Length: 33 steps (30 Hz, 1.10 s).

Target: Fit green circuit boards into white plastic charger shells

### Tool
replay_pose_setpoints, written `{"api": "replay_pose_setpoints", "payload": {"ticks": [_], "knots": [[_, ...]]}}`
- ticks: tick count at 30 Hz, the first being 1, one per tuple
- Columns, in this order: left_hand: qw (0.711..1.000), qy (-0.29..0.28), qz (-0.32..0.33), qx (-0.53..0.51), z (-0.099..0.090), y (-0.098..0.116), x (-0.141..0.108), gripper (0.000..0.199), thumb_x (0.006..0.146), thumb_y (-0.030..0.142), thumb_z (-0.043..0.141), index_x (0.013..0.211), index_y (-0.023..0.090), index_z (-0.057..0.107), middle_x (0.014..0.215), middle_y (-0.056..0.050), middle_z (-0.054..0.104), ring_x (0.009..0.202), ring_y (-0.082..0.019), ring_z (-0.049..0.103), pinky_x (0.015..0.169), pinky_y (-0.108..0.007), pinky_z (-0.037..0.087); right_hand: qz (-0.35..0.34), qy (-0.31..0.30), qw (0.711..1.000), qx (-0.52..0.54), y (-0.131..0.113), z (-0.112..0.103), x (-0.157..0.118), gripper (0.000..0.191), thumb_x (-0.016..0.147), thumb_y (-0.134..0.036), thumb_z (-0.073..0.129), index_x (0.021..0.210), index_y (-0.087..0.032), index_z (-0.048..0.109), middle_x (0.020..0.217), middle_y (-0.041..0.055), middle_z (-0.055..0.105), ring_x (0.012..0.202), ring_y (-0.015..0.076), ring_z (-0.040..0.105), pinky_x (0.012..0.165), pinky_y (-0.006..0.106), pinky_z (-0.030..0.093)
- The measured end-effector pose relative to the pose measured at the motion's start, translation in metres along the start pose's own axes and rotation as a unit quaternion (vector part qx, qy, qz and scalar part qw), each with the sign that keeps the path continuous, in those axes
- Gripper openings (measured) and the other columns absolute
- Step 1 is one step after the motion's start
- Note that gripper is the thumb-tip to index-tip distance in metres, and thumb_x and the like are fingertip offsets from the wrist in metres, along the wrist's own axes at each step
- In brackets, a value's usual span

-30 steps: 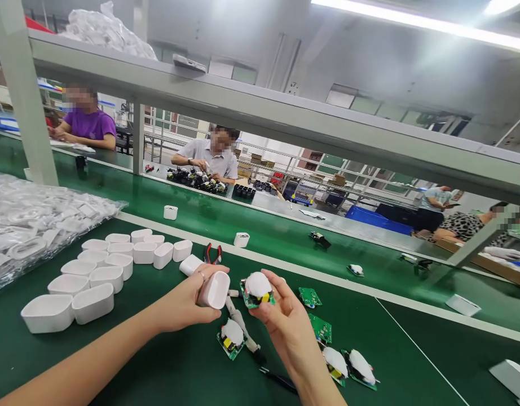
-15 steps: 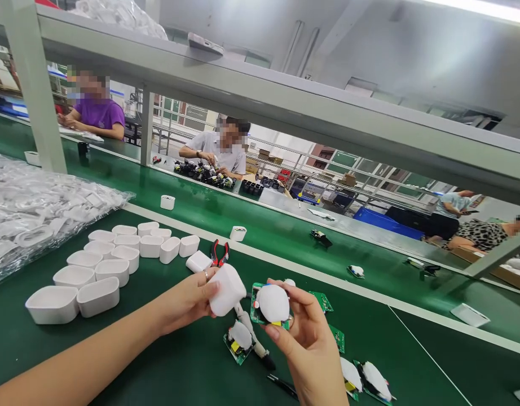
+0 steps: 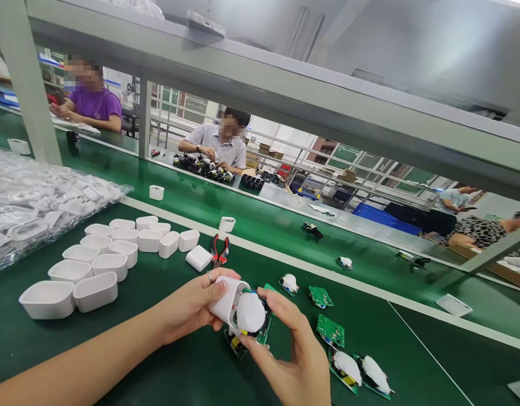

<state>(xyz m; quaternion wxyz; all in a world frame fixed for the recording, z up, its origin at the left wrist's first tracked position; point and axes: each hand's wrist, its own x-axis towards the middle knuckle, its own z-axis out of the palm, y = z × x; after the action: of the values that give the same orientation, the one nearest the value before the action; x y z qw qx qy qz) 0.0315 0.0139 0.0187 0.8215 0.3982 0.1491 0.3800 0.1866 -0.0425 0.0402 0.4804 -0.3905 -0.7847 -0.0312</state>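
My left hand [image 3: 188, 304] is shut on a white plastic charger case [image 3: 224, 301], which has a ring on one finger. My right hand [image 3: 285, 344] grips a green circuit board [image 3: 264, 332] topped by a white padded dome [image 3: 250, 313]. The dome sits at the case's open end, touching or nearly inside it; I cannot tell how deep. Beyond my right hand lie a bare green circuit board [image 3: 331, 331] and a padded board [image 3: 347, 366]. Red-handled pliers [image 3: 220, 251] and a white cover piece [image 3: 198, 258] lie just past my left hand.
Several white cases [image 3: 47, 299] stand grouped at left, next to a clear bag of white parts [image 3: 31, 208]. A grey shelf beam [image 3: 285, 96] spans the green bench [image 3: 412, 361]. Two co-workers sit across the conveyor belt [image 3: 264, 211].
My hands have come together, bringing the white dome from beside the case to its open end. The case has tilted, and the view has shifted slightly.
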Motion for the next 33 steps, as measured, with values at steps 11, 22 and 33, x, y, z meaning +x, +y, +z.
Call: {"api": "replay_pose_setpoints", "payload": {"ticks": [11,22,33], "knots": [[1.0,0.009,-0.014,0.006,0.002,0.001,-0.002,0.045,0.06,0.043,0.064,0.092,0.017,0.048,0.08,-0.002,0.049,0.06,-0.009,0.046,0.046,-0.018,0.031,-0.064,-0.014,0.994,-0.092,0.0,0.001,-0.002,0.036,0.072,-0.016,0.052,0.106,-0.016,0.04,0.093,0.0119,0.056,0.089,0.0212,0.054,0.073,0.039,0.046],[0.999,0.01,-0.038,-0.027,0.001,-0.002,-0.001,0.044,0.061,0.042,0.064,0.094,0.018,0.048,0.081,-0.003,0.05,0.065,-0.012,0.046,0.049,-0.021,0.031,-0.126,-0.061,0.977,-0.163,0.002,-0.002,0.0,0.034,0.077,-0.023,0.049,0.107,-0.012,0.041,0.09,0.0114,0.059,0.085,0.0193,0.055,0.08,0.039,0.039],[0.995,-0.004,-0.061,-0.074,0.009,-0.008,0.0,0.032,0.073,0.039,0.051,0.093,0.014,0.054,0.076,-0.005,0.053,0.066,-0.013,0.049,0.055,-0.023,0.036,-0.104,-0.067,0.99,-0.071,0.006,0.012,-0.004,0.049,0.074,-0.016,0.049,0.118,-0.016,0.026,0.111,0.0154,0.049,0.105,0.0223,0.045,0.08,0.04,0.042]]}}
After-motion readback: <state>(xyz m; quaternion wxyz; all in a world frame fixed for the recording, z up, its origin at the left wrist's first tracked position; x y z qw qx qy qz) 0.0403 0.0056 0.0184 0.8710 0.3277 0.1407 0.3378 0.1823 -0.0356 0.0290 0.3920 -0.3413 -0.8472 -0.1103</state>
